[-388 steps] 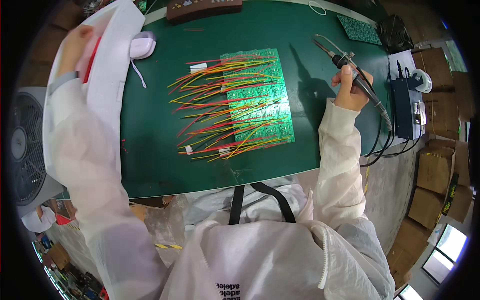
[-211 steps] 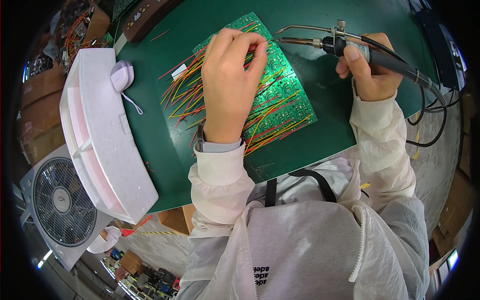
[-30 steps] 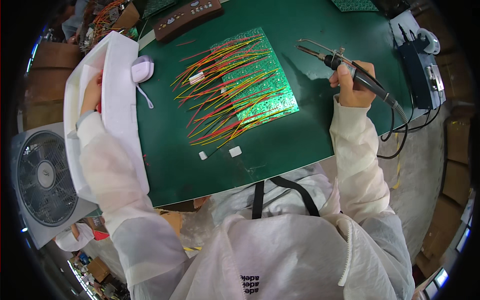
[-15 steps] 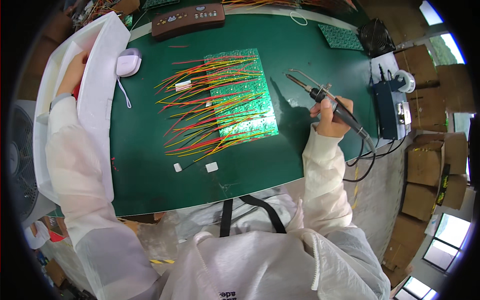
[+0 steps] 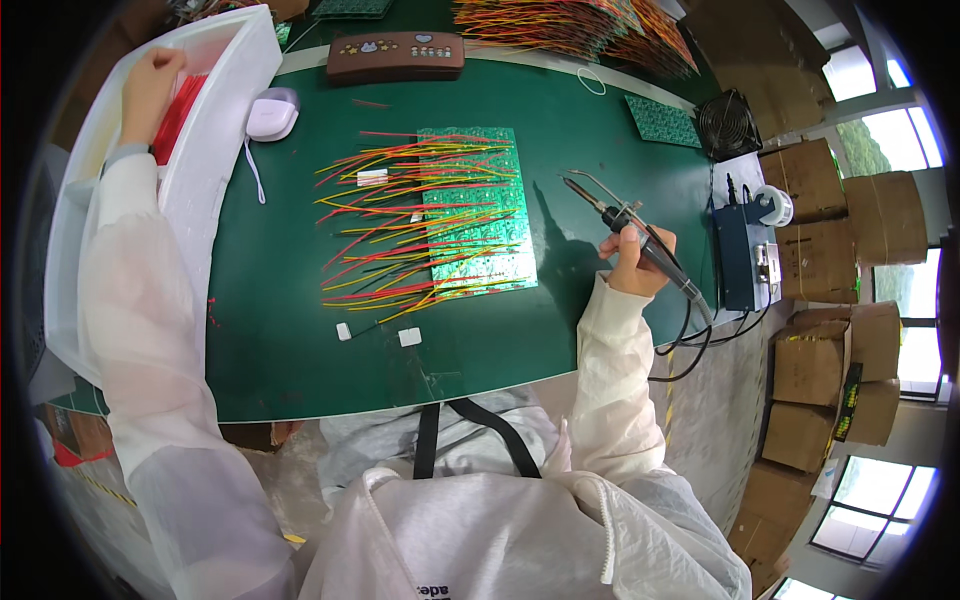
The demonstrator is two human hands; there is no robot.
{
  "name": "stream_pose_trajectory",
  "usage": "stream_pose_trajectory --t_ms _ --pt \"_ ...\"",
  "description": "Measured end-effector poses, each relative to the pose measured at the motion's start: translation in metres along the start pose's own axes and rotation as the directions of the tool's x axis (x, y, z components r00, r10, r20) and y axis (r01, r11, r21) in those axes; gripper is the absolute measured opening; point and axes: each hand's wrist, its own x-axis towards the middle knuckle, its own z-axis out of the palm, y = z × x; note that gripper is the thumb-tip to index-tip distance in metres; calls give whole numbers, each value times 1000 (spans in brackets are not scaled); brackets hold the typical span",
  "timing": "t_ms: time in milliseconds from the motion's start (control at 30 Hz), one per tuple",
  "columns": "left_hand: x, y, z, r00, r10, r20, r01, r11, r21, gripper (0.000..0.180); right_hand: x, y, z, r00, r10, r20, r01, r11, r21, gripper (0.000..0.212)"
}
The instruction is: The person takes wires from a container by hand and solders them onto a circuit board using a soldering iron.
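My left hand is raised over the white foam box on the left, its fingers curled together beside a bundle of red wires. Whatever its fingertips hold, if anything, is too small to make out. In my right hand is a soldering iron with a thin curved metal tube along its tip, which points up and left. The tip hangs to the right of a green circuit board panel. Rows of red, yellow and black wires lie across the panel and stick out leftward.
A lilac case with a strap sits beside the box. Farther back are a brown pencil case, piled wired boards, another green board and a black fan. The blue soldering station stands right, its cable looping below.
My left hand has lifted out of the foam box's far compartment, uncovering the red wires. My right hand still holds the soldering iron; the whole view has shifted slightly.
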Motion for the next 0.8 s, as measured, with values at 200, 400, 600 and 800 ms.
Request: stream_pose_trajectory --t_ms 200,400,600,800 --pt "-17 110 -18 987 114 -117 -163 712 -682 17 0 6 2 1000 -5 20 5 1000 0 20" --pt "-157 252 59 958 196 209 33 647 -762 15 0 3 -1 1000 -21 -10 20 999 -29 22" --pt "-225 255 117 934 328 143 -206 820 -534 9 -1 2 3 999 -49 -6 49 998 -40 21" --pt "-225 248 117 900 327 287 -148 850 -506 7 -6 -1 4 999 -44 28 46 998 -52 21"
